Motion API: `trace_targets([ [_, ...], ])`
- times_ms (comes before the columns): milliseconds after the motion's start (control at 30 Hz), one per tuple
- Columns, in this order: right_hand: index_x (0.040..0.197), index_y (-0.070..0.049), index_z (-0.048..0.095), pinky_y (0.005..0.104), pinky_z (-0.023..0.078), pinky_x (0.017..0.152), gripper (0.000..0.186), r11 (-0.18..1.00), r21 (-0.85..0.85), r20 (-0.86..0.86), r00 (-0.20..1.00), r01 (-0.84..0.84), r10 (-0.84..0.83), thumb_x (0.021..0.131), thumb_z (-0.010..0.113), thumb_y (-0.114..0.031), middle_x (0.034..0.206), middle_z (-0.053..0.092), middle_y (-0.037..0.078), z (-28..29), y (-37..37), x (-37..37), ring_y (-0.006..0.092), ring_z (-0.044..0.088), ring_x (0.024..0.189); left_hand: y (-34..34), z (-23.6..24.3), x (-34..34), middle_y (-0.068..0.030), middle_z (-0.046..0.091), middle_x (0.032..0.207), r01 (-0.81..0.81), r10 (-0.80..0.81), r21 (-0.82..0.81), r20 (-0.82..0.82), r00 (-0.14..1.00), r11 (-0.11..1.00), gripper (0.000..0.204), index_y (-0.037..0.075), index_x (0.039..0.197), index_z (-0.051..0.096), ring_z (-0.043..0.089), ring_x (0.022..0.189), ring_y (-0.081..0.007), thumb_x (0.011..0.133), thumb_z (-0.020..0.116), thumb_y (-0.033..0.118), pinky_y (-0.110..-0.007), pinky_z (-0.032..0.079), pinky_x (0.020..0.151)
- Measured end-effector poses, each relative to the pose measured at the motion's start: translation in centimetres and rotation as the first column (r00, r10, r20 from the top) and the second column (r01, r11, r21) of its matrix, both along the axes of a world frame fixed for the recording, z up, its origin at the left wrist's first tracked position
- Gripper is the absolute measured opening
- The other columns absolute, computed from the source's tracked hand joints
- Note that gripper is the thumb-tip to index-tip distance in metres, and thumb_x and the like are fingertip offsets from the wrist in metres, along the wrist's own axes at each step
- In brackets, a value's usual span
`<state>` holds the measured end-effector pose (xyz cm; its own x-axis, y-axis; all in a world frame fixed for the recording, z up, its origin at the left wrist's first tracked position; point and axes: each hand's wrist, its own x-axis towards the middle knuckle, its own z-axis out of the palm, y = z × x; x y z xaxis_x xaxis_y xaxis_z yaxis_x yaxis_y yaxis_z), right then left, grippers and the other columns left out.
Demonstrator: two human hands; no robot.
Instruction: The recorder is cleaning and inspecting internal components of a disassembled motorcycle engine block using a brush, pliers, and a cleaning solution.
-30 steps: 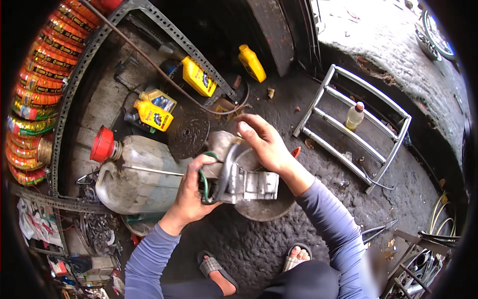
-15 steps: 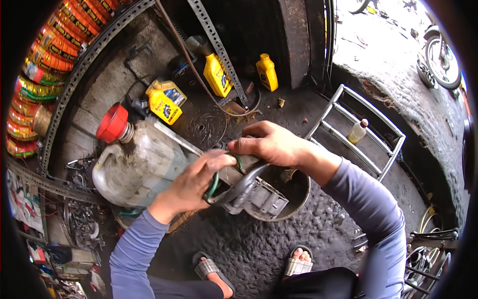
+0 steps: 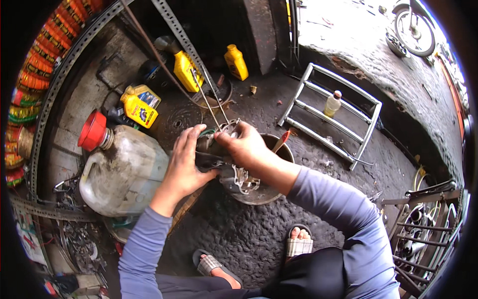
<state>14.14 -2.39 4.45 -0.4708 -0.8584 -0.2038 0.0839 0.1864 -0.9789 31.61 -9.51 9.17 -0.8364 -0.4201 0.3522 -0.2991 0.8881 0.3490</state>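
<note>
Mid-frame: left hand [image 3: 186,164] & right hand [image 3: 244,145] both grip greasy grey metal engine part [image 3: 234,177] over dark round metal basin [image 3: 264,192]; judged mid-strip/clean step, next move needs steady hold.

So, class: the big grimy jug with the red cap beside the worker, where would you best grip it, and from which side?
Probably the moulded loop handle on the jug, below its red cap. Come from above at the shoulder; the body looks too wide for one hand.

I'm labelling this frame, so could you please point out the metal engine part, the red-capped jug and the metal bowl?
metal engine part [image 3: 238,178]: head view, its lower housing.
red-capped jug [image 3: 124,174]: head view, its side wall.
metal bowl [image 3: 259,197]: head view, its near rim.
</note>
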Motion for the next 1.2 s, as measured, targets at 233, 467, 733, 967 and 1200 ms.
trace_targets([
  [233,0.112,0.007,0.058,0.0430,0.054,0.085,0.059,0.996,-0.068,0.026,0.998,0.062,-0.061,0.079,0.079,-0.037,0.100,0.070,0.025,-3.6,0.1,1.2,0.0364,0.070,0.095,-0.2,-8.0,-3.0,-0.0258,0.049,0.136,-0.282,0.293,0.082,-0.304,0.906,0.956,0.099,0.004,0.150,0.034,0.052,0.125,-0.0434,0.066,0.088,0.012,-0.049,0.042,0.107],
  [467,0.115,0.008,0.052,0.0470,0.054,0.089,0.055,0.986,-0.103,-0.100,0.987,-0.135,0.125,0.083,0.075,-0.029,0.103,0.068,0.031,-4.4,2.0,0.9,0.0438,0.068,0.102,-0.7,-9.2,-2.0,-0.0187,0.056,0.131,-0.198,0.191,-0.008,-0.234,0.953,0.980,0.060,0.002,0.137,0.051,0.056,0.124,-0.0337,0.083,0.076,0.017,-0.044,0.044,0.106],
  [733,0.105,0.006,0.057,0.0491,0.054,0.082,0.047,0.930,-0.295,-0.176,0.970,-0.217,0.171,0.082,0.078,-0.029,0.093,0.069,0.026,-5.6,3.2,-1.3,0.0438,0.069,0.092,-0.9,-5.0,-4.0,-0.0188,0.058,0.124,0.076,-0.040,-0.256,0.146,0.989,0.964,0.065,0.007,0.124,0.059,0.056,0.119,-0.0409,0.063,0.081,0.014,-0.050,0.043,0.105],
  [967,0.104,-0.002,0.071,0.0363,0.055,0.077,0.037,0.837,-0.408,-0.357,0.781,0.364,-0.513,0.081,0.086,-0.028,0.097,0.071,0.010,-10.3,8.5,-17.6,0.0241,0.069,0.086,-2.3,-3.2,-4.3,-0.0149,0.061,0.116,0.032,0.043,-0.152,0.466,0.884,0.988,0.054,0.005,0.111,0.056,0.059,0.113,-0.0386,0.062,0.077,0.005,-0.045,0.045,0.097],
  [1200,0.151,0.007,0.033,0.0408,0.044,0.112,0.123,0.716,-0.259,-0.618,0.458,0.649,-0.639,0.063,0.095,-0.052,0.144,0.053,0.026,-20.6,13.4,-35.9,0.0339,0.054,0.134,-3.0,-3.8,-6.0,-0.0142,0.061,0.118,0.061,0.017,-0.143,0.486,0.874,0.988,0.049,0.006,0.107,0.060,0.059,0.112,-0.0362,0.061,0.079,0.006,-0.046,0.044,0.097],
])
